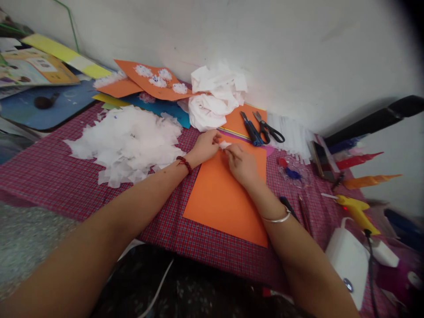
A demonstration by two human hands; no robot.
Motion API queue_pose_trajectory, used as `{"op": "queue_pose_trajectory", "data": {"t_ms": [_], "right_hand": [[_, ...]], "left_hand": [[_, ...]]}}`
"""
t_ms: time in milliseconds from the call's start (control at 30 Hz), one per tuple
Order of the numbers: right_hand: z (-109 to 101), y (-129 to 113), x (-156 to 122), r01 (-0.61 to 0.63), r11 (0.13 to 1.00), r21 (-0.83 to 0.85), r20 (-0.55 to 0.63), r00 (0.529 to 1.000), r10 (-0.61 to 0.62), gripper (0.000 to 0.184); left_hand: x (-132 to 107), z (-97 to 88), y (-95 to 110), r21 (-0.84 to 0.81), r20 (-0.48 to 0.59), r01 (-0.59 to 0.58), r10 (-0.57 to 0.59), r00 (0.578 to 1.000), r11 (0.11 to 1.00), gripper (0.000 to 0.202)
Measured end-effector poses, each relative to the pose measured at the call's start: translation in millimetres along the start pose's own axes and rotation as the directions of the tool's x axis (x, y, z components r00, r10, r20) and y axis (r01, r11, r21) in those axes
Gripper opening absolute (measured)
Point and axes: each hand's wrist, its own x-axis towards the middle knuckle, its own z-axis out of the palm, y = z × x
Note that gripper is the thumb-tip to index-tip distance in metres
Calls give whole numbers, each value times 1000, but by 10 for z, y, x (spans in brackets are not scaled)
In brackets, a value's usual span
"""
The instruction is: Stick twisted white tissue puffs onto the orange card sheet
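My left hand (206, 146) and my right hand (241, 164) meet above the far end of an orange paper sheet (225, 198). Both pinch a small white tissue piece (225, 144) between their fingertips. The left wrist wears a red bead bracelet, the right a silver bangle. A heap of cut white tissue pieces (127, 143) lies just left of my left hand on the red checked cloth (49, 176).
A crumpled white tissue wad (213, 99) sits by the wall, beside an orange sheet with tissue flowers (155, 81). Scissors (268, 128) and a blue cutter (251, 129) lie behind the sheet. At right are a yellow glue gun (356, 210), a white box (347, 260), paper cones (367, 180) and a phone (319, 159).
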Motion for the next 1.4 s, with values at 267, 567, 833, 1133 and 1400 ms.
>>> {"op": "queue_pose_trajectory", "data": {"t_ms": [267, 567, 833, 1133, 1400], "right_hand": [[-23, -111, -31, 76, 992, -96, 99, 993, -67, 16], [50, 321, 76, -307, 418, 855, -36, 769, 639, 32], [54, 216, 70, -239, 491, 838, -74, 842, 535, 32], [54, 216, 67, -242, 488, 839, -62, 848, 527, 32], [87, 221, 79, -290, 555, 779, -39, 862, 505, 32]], "left_hand": [[-7, 3, -18, -23, -3, 13, -13, 1000, 1000, 33], [1, 5, -4, -77, -55, -17, 13, 998, 997, 26], [-177, -47, 287, 159, 24, -266, 266, 964, 951, 33], [53, -198, 88, -264, -44, 6, -19, 999, 964, 15], [-11, -146, 74, -451, 93, 179, -153, 984, 875, 16]]}}
